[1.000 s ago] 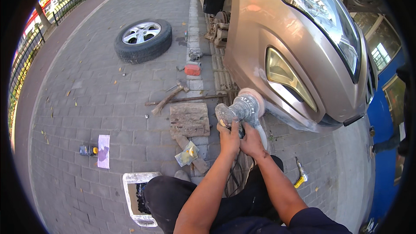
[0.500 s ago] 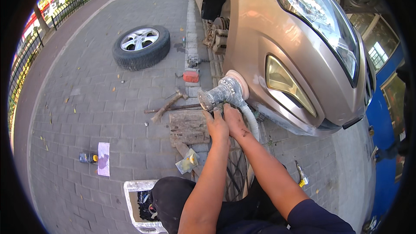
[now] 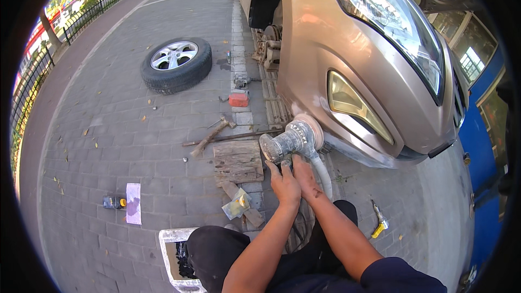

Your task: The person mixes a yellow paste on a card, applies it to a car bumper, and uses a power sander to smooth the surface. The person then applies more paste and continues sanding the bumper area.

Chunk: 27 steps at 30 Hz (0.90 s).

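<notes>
A dusty grey sander point(image 3: 291, 139) with a round pad bears against, or sits very close to, the lower corner of the bronze car bumper point(image 3: 310, 95). My left hand point(image 3: 285, 184) is closed at the near underside of the tool's body. Beside it, my right hand point(image 3: 305, 176) grips the sander close to where its pale hose point(image 3: 323, 176) leaves. Parts of the fingers of both hands are hidden under the tool. Along the bumper's bottom edge the paint looks whitish and sanded. The fog lamp point(image 3: 355, 106) sits just above the sander.
A removed wheel point(image 3: 176, 65) lies on the paving at far left. Nearer are a red object point(image 3: 239, 99), a hammer point(image 3: 211, 137), a wooden board point(image 3: 239, 161) and a plastic packet point(image 3: 236, 203). An open white box point(image 3: 169, 255) stands by my left knee; a yellow-handled tool point(image 3: 380, 221) lies right.
The sander, with both my hands on it, has moved down and to the right along the bumper's lower corner. My knees show more to the right.
</notes>
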{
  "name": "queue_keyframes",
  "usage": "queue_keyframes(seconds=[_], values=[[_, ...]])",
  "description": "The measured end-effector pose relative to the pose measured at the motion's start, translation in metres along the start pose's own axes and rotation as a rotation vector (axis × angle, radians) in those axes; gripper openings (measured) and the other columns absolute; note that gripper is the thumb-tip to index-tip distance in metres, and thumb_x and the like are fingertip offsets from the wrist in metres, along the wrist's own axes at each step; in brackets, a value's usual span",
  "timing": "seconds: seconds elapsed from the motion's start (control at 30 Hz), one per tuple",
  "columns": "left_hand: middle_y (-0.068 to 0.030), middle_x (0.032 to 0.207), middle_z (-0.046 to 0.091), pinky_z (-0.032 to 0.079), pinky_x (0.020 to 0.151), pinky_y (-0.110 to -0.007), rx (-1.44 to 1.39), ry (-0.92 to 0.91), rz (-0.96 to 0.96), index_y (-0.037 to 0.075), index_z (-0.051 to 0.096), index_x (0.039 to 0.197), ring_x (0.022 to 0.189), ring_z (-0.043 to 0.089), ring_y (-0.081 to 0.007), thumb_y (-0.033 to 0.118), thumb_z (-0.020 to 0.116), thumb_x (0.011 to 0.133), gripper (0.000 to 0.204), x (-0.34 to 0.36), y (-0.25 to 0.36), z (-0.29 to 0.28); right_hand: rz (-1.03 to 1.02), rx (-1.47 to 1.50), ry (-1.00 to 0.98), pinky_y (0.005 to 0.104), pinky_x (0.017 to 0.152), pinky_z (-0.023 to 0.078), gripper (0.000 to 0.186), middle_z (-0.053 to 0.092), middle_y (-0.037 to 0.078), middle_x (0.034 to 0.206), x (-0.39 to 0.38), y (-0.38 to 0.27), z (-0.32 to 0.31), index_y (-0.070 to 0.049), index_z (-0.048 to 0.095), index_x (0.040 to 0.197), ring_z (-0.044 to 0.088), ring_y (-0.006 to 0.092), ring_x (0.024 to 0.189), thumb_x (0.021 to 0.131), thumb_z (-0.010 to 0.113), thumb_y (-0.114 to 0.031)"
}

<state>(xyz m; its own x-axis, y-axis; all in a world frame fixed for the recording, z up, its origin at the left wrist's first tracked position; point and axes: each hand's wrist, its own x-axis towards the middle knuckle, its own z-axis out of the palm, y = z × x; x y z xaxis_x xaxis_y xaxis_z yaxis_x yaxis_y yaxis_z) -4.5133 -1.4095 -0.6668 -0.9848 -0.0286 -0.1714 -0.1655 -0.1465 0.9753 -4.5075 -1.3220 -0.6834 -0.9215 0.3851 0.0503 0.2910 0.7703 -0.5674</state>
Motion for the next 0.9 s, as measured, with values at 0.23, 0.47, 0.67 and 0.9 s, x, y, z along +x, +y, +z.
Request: queue_keyframes(seconds=[0.23, 0.47, 0.67, 0.9], values=[[-0.0388, 0.129, 0.071, 0.053, 0.106, -0.051, 0.32, -0.227, -0.091, -0.011, 0.035, 0.167, 0.121, 0.07, -0.0526, 0.032, 0.058, 0.108, 0.076, -0.051, -0.029, -0.028, 0.171, 0.093, -0.099, 0.0593, 0.091, 0.057, 0.039, 0.074, 0.037, 0.107, -0.062, 0.037, -0.005, 0.007, 0.065, 0.113, 0.071, 0.0562, 0.107, 0.094, 0.078, -0.025], [-0.0294, 0.124, 0.078, 0.057, 0.103, -0.046, 0.577, -0.453, -0.019, -0.005, 0.073, 0.135, 0.119, 0.076, -0.0425, 0.032, 0.066, 0.105, 0.049, -0.035, -0.057, -0.039, 0.545, 0.466, -0.191, 0.0431, 0.074, 0.061, 0.038, 0.08, 0.021, 0.091, -0.093, 0.093, 0.002, 0.007, 0.079, 0.104, 0.08, 0.0298, 0.081, 0.086, 0.086, -0.025], [-0.0316, 0.122, 0.077, 0.056, 0.105, -0.053, 0.994, -0.32, -0.329, -0.005, 0.076, 0.123, 0.119, 0.073, -0.0491, 0.036, 0.065, 0.101, 0.049, -0.006, -0.134, -0.108, 0.991, 1.361, 0.074, 0.0416, 0.06, 0.064, 0.018, 0.073, 0.016, 0.089, -0.101, 0.146, 0.009, 0.004, 0.069, 0.111, 0.077, 0.0319, 0.073, 0.102, 0.067, -0.011], [-0.0317, 0.129, 0.075, 0.056, 0.106, -0.052, 1.21, -0.133, -0.508, -0.006, 0.075, 0.124, 0.123, 0.072, -0.0465, 0.032, 0.067, 0.096, 0.048, 0.035, -0.179, -0.187, 1.125, 1.663, 0.45, 0.046, 0.07, 0.072, 0.03, 0.069, 0.024, 0.112, -0.095, 0.159, 0.008, 0.007, 0.053, 0.13, 0.077, 0.0367, 0.083, 0.109, 0.059, -0.013]])
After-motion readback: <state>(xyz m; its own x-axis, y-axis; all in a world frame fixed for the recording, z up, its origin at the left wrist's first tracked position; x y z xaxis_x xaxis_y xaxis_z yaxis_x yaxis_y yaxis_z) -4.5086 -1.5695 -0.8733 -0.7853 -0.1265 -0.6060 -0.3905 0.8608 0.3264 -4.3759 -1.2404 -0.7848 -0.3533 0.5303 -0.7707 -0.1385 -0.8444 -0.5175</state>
